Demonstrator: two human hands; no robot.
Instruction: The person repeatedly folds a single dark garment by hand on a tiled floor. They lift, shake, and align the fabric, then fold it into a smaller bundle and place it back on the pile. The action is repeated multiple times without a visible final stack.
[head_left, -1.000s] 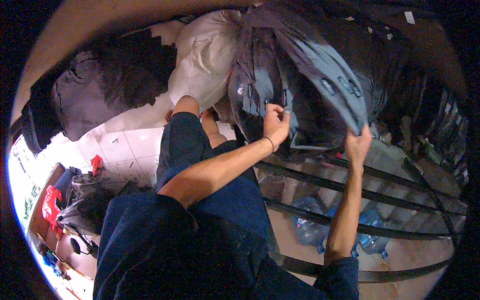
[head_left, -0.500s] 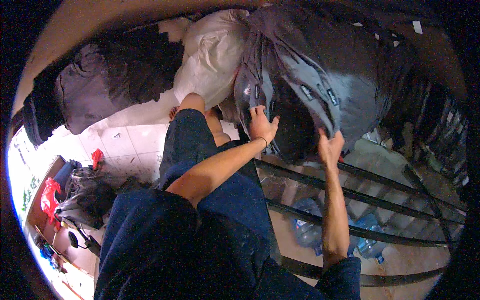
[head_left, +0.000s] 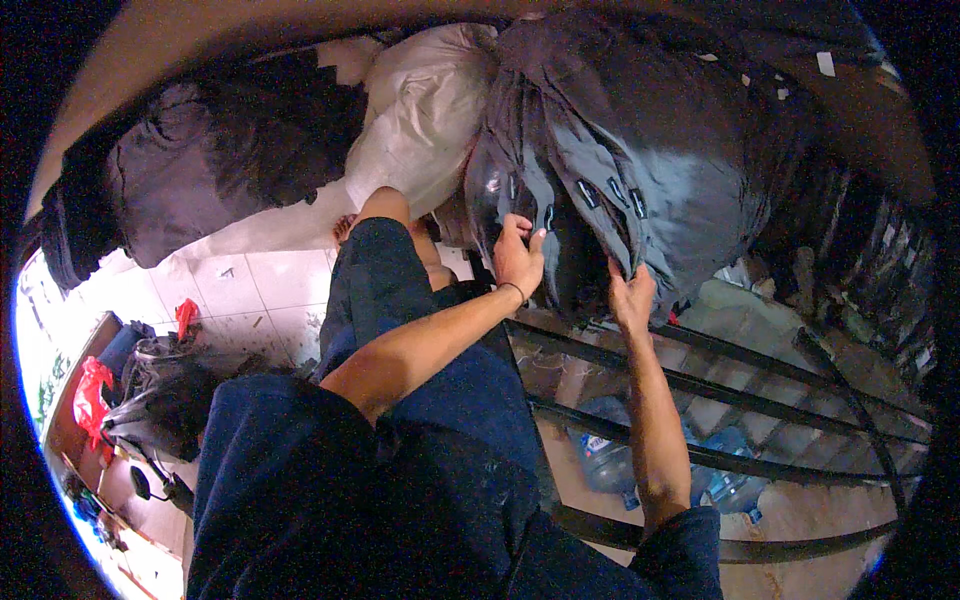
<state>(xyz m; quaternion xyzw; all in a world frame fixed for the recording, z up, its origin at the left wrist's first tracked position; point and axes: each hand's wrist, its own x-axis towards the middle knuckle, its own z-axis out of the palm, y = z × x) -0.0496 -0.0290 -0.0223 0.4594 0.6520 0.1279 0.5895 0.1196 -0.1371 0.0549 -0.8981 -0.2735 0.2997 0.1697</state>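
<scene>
Dark grey garments with small sewn-in labels are heaped in front of me, at the top right. My left hand, a thin dark band at its wrist, has its fingers curled on the edge of one garment fold. To the right, my right hand pinches the lower end of another grey garment edge, where several labels show. Between the two hands a dark gap opens in the cloth. The fingertips of both hands are partly hidden by fabric.
A pale sack stands left of the heap, with more dark cloth farther left. Black railing bars run beneath my right arm, above stairs and blue water bottles. A motorbike mirror and red bag are at lower left.
My right hand has moved left, drawing the labelled garment edge closer to my left hand. The left hand has shifted slightly left, its fingers more curled at the cloth.
</scene>
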